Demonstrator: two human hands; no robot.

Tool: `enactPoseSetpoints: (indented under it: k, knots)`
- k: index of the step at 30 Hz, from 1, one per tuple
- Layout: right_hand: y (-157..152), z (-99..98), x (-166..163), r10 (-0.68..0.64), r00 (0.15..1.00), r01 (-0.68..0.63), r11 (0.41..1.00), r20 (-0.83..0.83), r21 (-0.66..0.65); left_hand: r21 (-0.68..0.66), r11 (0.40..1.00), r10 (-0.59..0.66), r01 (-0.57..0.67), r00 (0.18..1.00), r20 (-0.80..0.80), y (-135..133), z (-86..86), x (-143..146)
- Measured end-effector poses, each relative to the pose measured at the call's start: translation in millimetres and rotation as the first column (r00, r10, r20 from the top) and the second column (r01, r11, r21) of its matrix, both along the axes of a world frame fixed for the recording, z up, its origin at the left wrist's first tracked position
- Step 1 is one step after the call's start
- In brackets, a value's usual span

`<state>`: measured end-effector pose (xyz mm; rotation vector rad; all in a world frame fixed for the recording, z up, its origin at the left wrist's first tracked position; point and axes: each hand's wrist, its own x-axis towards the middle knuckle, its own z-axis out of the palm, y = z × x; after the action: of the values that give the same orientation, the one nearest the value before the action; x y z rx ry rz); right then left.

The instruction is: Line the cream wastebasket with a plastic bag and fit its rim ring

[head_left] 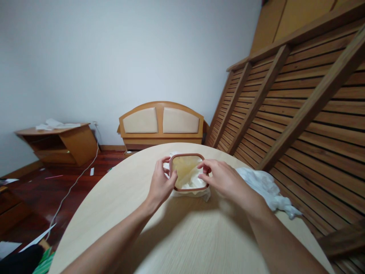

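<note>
A small bin [189,189] with a rounded-square brown rim stands on the round table, lined with a thin whitish plastic bag [194,182]. Some of the bag hangs out below the rim on the near side. My left hand [162,179] grips the bin's left side, thumb at the inner edge of the rim and fingers outside. From the right, my right hand [221,175] reaches over the rim with curled fingers. Its thumb and index finger are at the bag inside; the exact contact is too small to make out.
A crumpled white plastic bag [262,186] lies at the right edge of the pale wooden table [119,213]. Slatted wooden panels [285,114] lean close on the right. Behind stands a headboard [161,135]; a low cabinet [76,144] and a cable [75,186] are left.
</note>
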<state>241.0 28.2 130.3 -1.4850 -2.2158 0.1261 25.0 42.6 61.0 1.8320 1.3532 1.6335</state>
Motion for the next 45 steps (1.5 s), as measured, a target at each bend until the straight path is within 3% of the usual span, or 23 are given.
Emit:
enactPoseSetpoints:
  k: [4, 8, 11, 14, 27, 37, 42, 45]
  knots:
    - [-10.6, 1.9, -8.3, -0.047, 0.993, 0.044, 0.999, 0.108, 0.032, 0.055, 0.998, -0.018, 0.025, 0.992, -0.124, -14.2, 2.8, 7.2]
    - [-16.4, 0.3, -25.4, 0.082, 0.985, -0.066, 0.992, 0.150, -0.110, 0.126, 0.987, -0.072, 0.103, 0.970, -0.232, -29.0, 5.8, 15.5]
    - [-17.6, -2.2, -36.1, 0.066, 0.964, -0.014, 0.980, 0.256, -0.201, 0.142, 0.979, -0.100, 0.144, 0.956, -0.276, -33.9, 6.3, 18.8]
    - [-17.8, -6.3, -39.7, 0.061, 0.950, 0.025, 0.963, 0.307, -0.267, 0.163, 0.974, -0.105, 0.158, 0.950, -0.293, -34.4, 5.5, 19.3]
    - [-18.4, -25.6, -41.8, 0.259, 0.880, -0.099, 0.920, 0.399, -0.379, 0.187, 0.972, -0.085, 0.144, 0.952, -0.296, -29.2, 2.8, 16.5]
    - [-23.1, -28.0, -39.8, 0.273, 0.900, -0.176, 0.941, 0.339, -0.290, 0.152, 0.983, -0.062, 0.103, 0.965, -0.256, -24.5, 5.0, 12.9]
    - [-27.4, 5.6, -27.6, 0.095, 0.956, -0.066, 0.992, 0.278, -0.110, 0.116, 0.991, -0.046, 0.069, 0.981, -0.188, -17.5, 5.2, 8.2]
    - [-26.5, 22.3, -16.5, -0.109, 0.958, 0.113, 0.994, 0.264, 0.000, 0.080, 0.996, -0.020, 0.031, 0.990, -0.140, -11.3, 5.7, 4.2]
